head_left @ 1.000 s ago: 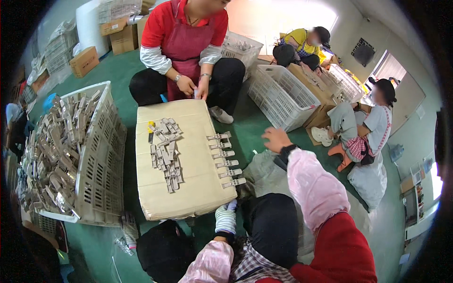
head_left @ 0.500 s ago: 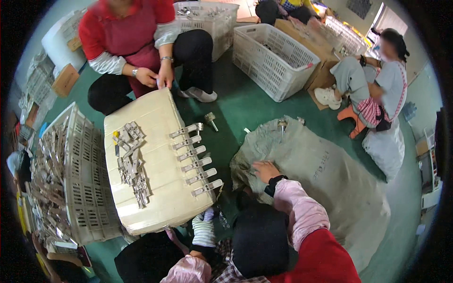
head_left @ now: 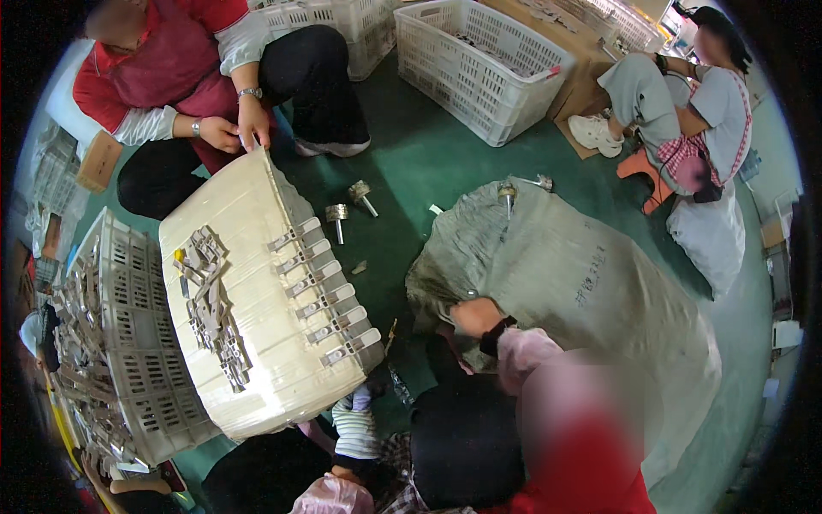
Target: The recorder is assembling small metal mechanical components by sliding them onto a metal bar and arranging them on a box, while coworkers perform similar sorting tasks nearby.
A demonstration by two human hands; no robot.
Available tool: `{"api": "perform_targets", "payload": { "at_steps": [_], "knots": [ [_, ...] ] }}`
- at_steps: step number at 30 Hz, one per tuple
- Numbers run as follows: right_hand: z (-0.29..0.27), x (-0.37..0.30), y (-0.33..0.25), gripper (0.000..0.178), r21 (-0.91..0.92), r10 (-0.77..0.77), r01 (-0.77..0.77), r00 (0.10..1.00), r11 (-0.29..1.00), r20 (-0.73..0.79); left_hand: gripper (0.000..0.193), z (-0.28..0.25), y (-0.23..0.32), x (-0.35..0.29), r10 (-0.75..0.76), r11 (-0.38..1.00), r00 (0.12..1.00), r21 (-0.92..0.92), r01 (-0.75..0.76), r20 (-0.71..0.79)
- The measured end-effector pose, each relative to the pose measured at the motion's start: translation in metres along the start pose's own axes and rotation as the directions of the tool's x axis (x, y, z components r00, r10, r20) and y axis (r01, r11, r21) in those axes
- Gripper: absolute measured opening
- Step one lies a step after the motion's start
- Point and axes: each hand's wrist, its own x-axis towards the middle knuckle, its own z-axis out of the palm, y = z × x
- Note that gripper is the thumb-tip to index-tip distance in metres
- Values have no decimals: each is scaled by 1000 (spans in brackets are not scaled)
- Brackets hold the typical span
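My right hand (head_left: 475, 317) is closed at the near left edge of a grey-green sack (head_left: 591, 291), with a small shiny metal bit showing just above the fingers. What it grips is hidden. My left hand (head_left: 361, 397), below a striped sleeve, is at the near right corner of a cream taped block (head_left: 257, 343); its fingers are mostly hidden. Several metal cabinet hinges (head_left: 325, 304) sit in a row along the block's right edge. A loose pile of hinges (head_left: 210, 313) lies on its top, with a small yellow-ended piece at the pile's far end.
Round-headed metal pieces with stems (head_left: 338, 221) lie on the green floor and on the sack's far end. A white crate (head_left: 145, 343) full of metal parts stands at left. Another crate (head_left: 479, 73) is behind. One person sits across the block, another (head_left: 685, 128) at right.
My right hand has gone from lying spread on the sack to closed at its edge. The view has shifted, and a second stemmed metal piece now shows on the floor beside the block.
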Motion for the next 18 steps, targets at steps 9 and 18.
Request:
{"api": "perform_targets", "payload": {
  "at_steps": [9,18],
  "knots": [
    [-11,-67,11,52,184,173,-237,936,954,307,45,1,3,-3,-8,995,1000,101,6,23],
    [110,-38,148,28,122,303,-309,950,943,71,46,11,25,7,83,943,990,314,-115,113]
  ]
}}
